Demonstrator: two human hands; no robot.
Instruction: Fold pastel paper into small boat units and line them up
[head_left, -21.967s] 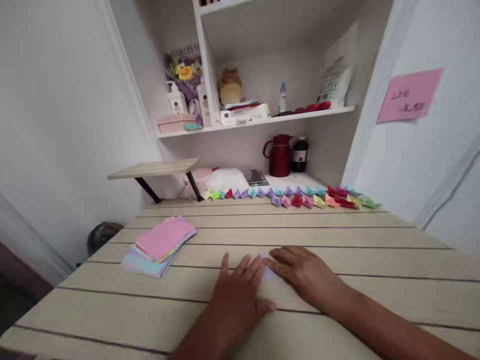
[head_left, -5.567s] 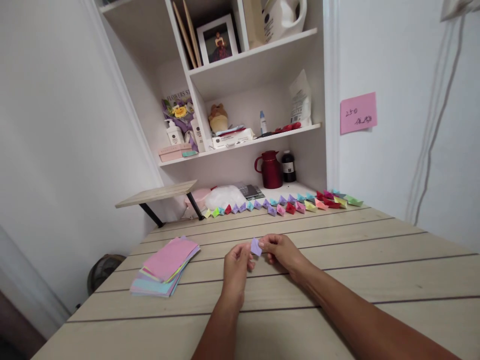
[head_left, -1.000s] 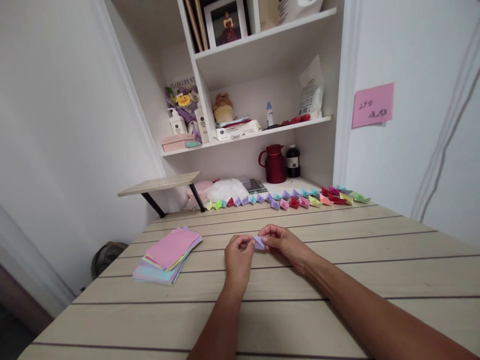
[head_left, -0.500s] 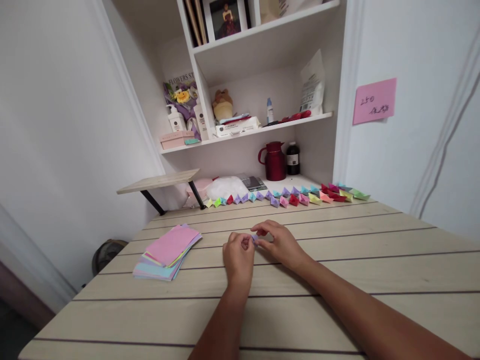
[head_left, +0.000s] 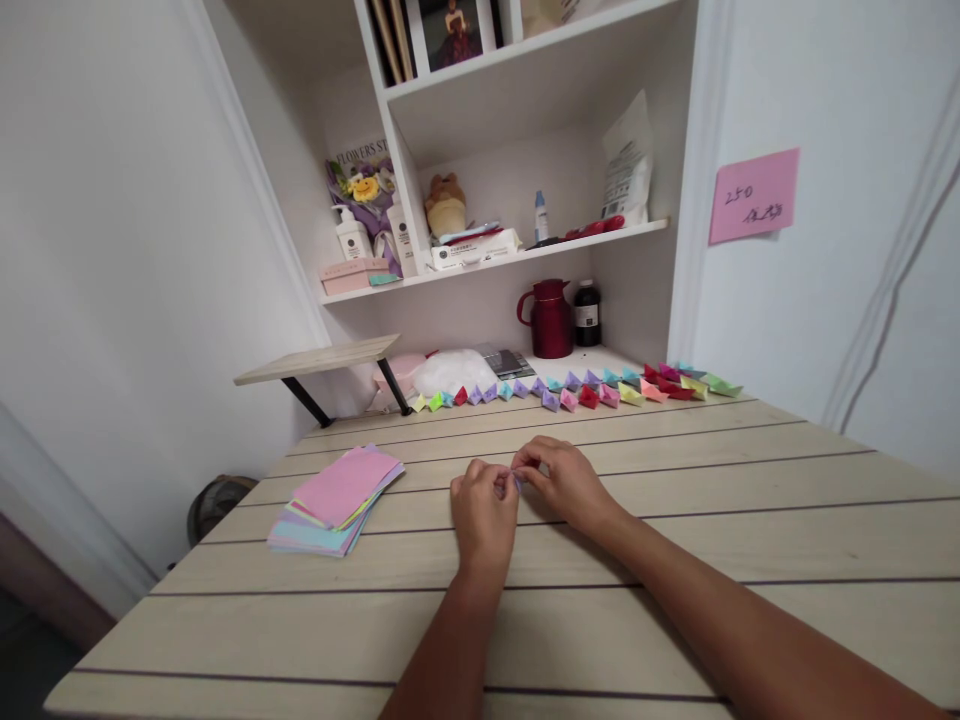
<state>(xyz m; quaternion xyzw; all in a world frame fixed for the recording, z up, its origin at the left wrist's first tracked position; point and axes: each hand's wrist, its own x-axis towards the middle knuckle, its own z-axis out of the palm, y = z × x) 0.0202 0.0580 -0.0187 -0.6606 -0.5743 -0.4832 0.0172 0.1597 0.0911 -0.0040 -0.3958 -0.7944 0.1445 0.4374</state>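
Item: small lilac folded paper [head_left: 517,482], pinched between the fingertips of our left hand [head_left: 484,505] and our right hand [head_left: 564,478], both low over the table [head_left: 675,545]. Change: a second ago it stands out between the hands as a lilac wedge; now our fingers close over it and only a sliver shows, which we judge to be a crease being pressed tight. Also: stack of coloured sheets [head_left: 337,497] left of the left hand, untouched; row of folded pieces [head_left: 577,392] beyond both hands, well apart.

Left hand [head_left: 484,510], right hand [head_left: 564,480], paper [head_left: 517,483] apparently between
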